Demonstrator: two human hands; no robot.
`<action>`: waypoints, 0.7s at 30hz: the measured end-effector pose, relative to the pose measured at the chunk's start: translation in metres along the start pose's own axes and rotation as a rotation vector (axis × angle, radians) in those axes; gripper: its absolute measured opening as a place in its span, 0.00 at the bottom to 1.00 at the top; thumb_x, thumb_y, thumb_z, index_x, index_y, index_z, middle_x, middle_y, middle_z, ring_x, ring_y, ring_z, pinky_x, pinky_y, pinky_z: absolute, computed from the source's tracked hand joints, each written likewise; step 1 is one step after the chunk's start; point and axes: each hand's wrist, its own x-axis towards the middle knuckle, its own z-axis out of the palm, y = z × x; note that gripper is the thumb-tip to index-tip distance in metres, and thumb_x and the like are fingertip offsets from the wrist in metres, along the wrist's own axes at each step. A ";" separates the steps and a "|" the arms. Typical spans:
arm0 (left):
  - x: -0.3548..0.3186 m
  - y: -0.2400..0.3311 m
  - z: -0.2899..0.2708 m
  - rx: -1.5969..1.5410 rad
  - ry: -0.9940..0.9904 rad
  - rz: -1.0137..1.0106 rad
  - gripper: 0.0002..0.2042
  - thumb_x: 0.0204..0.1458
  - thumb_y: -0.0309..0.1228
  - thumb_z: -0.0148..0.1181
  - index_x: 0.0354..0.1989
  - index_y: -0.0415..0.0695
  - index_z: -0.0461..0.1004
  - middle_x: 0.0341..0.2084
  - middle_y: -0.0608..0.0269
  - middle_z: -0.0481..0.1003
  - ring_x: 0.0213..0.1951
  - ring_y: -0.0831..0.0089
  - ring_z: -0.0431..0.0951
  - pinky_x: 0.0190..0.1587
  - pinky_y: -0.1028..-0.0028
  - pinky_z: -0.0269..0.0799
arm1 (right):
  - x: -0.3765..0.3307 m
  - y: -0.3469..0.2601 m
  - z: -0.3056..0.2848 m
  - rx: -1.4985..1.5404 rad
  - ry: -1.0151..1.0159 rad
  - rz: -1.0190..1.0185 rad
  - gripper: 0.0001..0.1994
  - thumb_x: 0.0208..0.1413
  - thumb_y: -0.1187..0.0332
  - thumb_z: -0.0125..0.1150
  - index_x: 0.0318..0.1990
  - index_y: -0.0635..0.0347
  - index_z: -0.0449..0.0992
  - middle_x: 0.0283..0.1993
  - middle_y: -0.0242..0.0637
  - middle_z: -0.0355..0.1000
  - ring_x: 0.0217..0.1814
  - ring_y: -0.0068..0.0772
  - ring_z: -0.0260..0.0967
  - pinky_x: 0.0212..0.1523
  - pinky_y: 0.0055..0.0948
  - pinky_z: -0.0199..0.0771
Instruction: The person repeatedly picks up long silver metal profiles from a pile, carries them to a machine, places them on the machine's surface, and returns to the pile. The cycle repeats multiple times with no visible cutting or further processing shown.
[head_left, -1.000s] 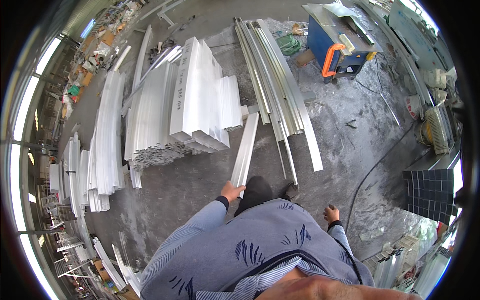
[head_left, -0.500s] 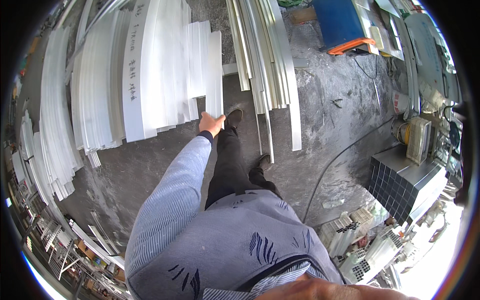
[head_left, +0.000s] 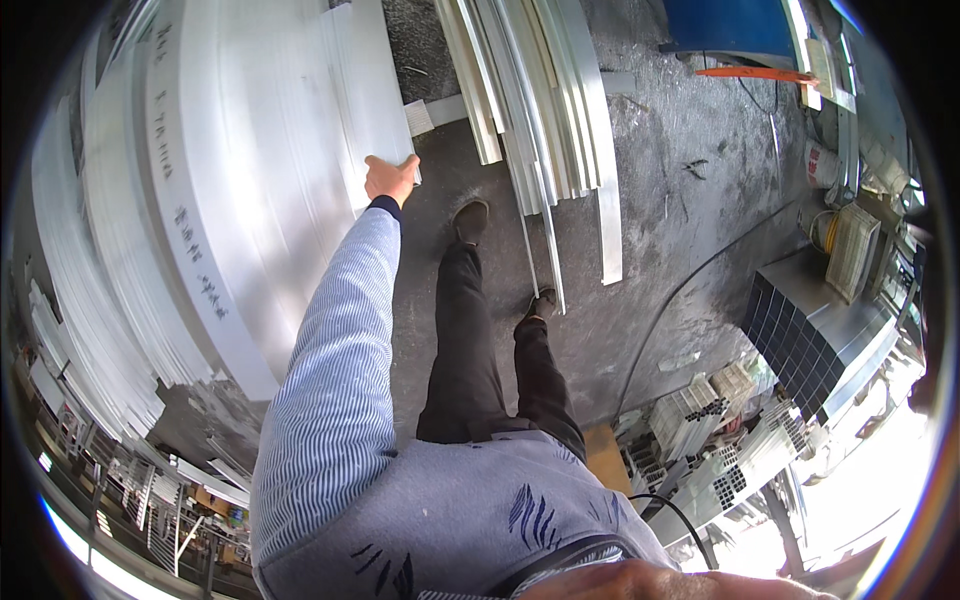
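At the near end of a long white metal strip [head_left: 372,90], my left hand [head_left: 392,182] is closed, its arm stretched forward. This strip lies along the right edge of a broad stack of long white metal strips [head_left: 270,180]. One wide strip [head_left: 185,200] in the stack carries handwriting along its length. To the right of my hand, a separate bundle of long silver profiles [head_left: 545,110] lies on the floor with uneven ends. My right hand is out of view.
My shoe [head_left: 470,220] stands between the two stacks. A dark cable [head_left: 680,300] curves over the floor at right. Beyond it are a block of dark square tubes [head_left: 800,335] and bundles of hollow profiles [head_left: 720,490]. A blue machine [head_left: 725,25] stands at the far right.
My left hand, still at the strip's end, has shifted up and left in the picture. The white stack now looks larger and closer, and more of my legs shows.
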 end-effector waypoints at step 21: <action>0.063 -0.039 0.101 0.412 -0.048 -0.209 0.47 0.52 0.58 0.78 0.67 0.33 0.63 0.60 0.35 0.71 0.63 0.44 0.76 0.65 0.49 0.79 | -0.091 -0.009 0.010 -0.084 -0.082 0.271 0.13 0.67 0.59 0.63 0.53 0.50 0.84 0.46 0.53 0.85 0.45 0.56 0.86 0.41 0.55 0.85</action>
